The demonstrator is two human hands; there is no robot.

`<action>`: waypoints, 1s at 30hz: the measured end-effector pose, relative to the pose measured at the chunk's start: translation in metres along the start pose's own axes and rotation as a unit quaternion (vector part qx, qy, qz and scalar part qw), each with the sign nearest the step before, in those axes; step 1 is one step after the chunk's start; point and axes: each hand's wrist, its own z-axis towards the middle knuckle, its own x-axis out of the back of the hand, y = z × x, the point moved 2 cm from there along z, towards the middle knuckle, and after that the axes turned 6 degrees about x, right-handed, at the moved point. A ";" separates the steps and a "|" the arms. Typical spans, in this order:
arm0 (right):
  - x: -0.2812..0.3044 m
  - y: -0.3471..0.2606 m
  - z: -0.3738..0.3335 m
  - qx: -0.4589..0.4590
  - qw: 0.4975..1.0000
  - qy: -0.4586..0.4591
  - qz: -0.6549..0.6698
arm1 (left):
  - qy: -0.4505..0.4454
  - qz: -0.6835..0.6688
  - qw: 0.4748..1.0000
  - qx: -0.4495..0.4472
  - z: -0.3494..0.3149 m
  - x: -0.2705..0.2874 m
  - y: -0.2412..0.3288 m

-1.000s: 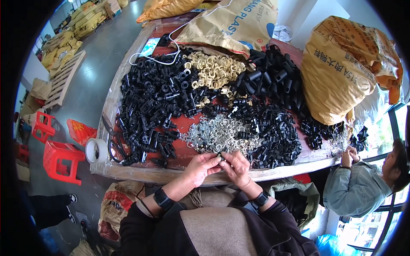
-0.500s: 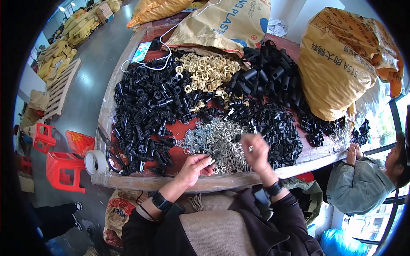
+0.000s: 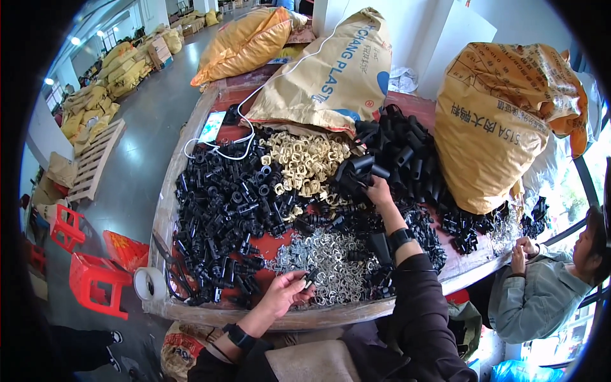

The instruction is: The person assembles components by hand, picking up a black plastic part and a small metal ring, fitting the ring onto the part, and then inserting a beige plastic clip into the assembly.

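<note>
Left hand (image 3: 284, 291): held low at the near edge of the counter (image 3: 167, 210), fingers closed on a small black part (image 3: 310, 277) — as it was a second ago.
Right hand (image 3: 378, 190): a second ago beside the left hand, now stretched far across to the black tube fittings (image 3: 407, 153); fingers curled on one fitting at the pile's near edge — whether it is fully gripped cannot be told.
Meaning of the change: the hands have parted; judged from this, one piece waits in the left hand while the right fetches another.
Metal clips (image 3: 331, 261): silvery heap just beyond the left hand.
Black connectors (image 3: 223, 210): large pile on the left of the counter.
Cream rings (image 3: 305, 162): between the two black piles.
Sacks (image 3: 490, 127): at the far side.
Co-worker's hands (image 3: 519, 253): right end of the counter.
</note>
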 end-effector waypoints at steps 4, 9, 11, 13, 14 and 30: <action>0.025 -0.058 -0.038 0.013 0.999 0.011 -0.029 | 0.006 -0.032 0.999 -0.013 -0.001 0.005 0.001; 0.049 -0.099 -0.082 0.045 0.991 -0.004 -0.123 | 0.002 -0.056 0.998 -0.026 0.002 -0.002 0.004; 0.050 -0.108 -0.096 0.052 0.994 -0.065 -0.067 | 0.002 -0.060 0.998 -0.030 0.000 -0.007 0.006; 0.050 -0.121 -0.111 0.054 0.992 -0.105 -0.038 | -0.005 -0.056 0.997 -0.046 -0.002 -0.012 0.010; 0.047 -0.130 -0.119 0.072 0.989 -0.129 -0.014 | -0.006 -0.056 0.997 -0.053 -0.005 -0.013 0.012; 0.012 -0.201 -0.204 0.225 0.935 -0.258 0.092 | -0.044 0.091 0.994 -0.041 -0.031 -0.030 0.017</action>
